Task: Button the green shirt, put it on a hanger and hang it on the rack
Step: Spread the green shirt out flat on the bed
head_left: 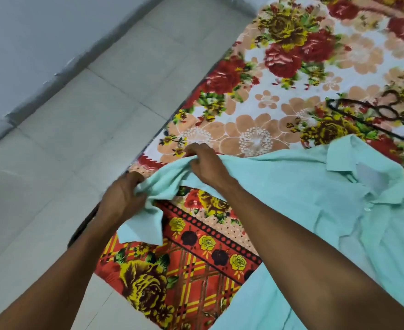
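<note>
Green shirt sleeve bunched in both hands' grip at blanket edge.

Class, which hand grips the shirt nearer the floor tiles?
The left hand, at the blanket's edge; the right hand grips the shirt further in.

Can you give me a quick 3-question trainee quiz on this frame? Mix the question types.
1. True or false: the hanger is already inside the green shirt.
2. What does the left hand grip? A) the collar B) bunched sleeve fabric C) the hanger
3. Fill in: the shirt lies on a ______ blanket.

Key
1. False. The hanger lies on the blanket beyond the collar, apart from the shirt.
2. B. The right hand pinches the same sleeve further up.
3. Floral.
</note>
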